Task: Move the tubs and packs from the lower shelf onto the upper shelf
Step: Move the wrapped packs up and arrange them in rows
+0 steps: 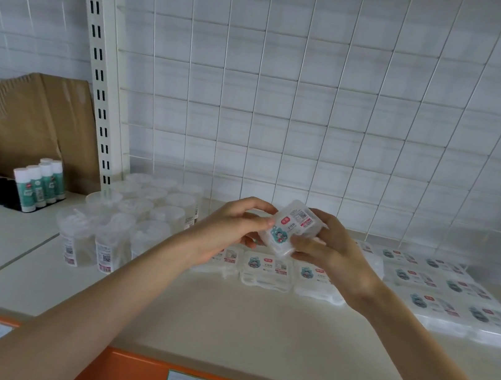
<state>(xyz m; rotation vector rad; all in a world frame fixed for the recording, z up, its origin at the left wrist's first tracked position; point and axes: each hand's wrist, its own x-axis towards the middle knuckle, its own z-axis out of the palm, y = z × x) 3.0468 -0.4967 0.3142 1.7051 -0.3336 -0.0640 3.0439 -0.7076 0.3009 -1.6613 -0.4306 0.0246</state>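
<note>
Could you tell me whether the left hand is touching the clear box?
Touching: the head view shows the left hand pinching the clear box by one edge; the right hand grips it too.

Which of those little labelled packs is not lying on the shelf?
The pack gripped between the left hand and the right hand, tilted in the air. The other packs all lie flat on the shelf.

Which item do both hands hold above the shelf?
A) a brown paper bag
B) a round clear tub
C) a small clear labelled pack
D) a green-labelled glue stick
C: the left hand and the right hand both curl their fingers round the small clear labelled pack, while the round tubs stand untouched on the shelf.
</note>
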